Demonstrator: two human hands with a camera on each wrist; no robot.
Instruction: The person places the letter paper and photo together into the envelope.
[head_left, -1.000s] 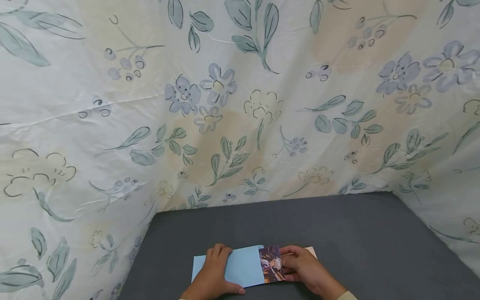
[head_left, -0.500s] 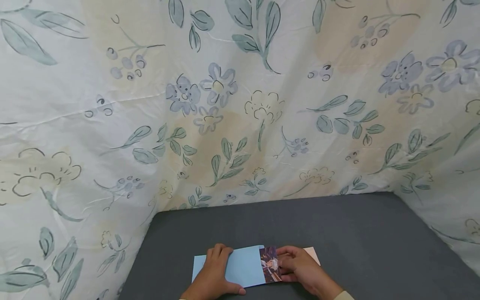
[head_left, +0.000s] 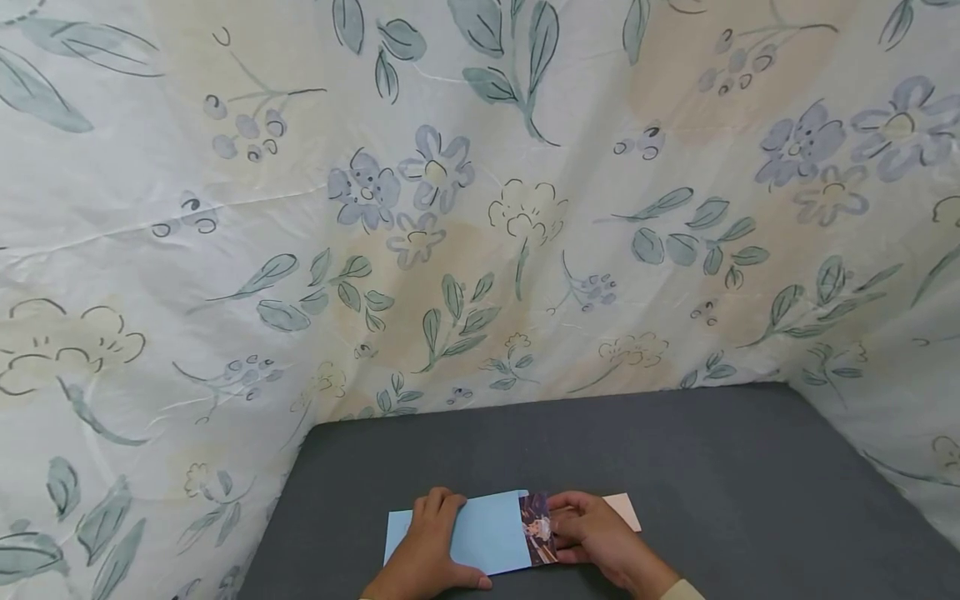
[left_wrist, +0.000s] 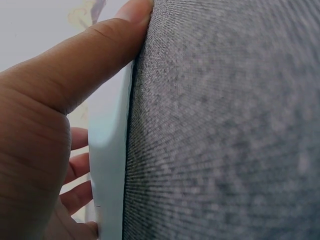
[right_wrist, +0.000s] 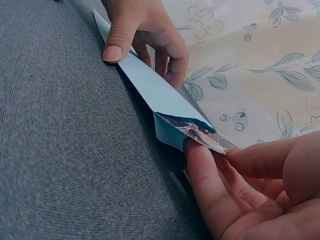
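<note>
Grey tabletop (head_left: pixel 720 475): curled right grip (head_left: pixel 603 537) pinches card (head_left: pixel 537 529).

The left hand (left_wrist: pixel 32 135) fills the left of the frame, its thumb (left_wrist: pixel 92 57) stretched up to top centre against a pale blue paper (left_wrist: pixel 107 170). Other fingers (left_wrist: pixel 78 167) show lower left, at the paper's left edge. Grey ribbed fabric (left_wrist: pixel 225 125) covers the right; a pale backdrop (left_wrist: pixel 35 30), faintly patterned, lies upper left.
</note>
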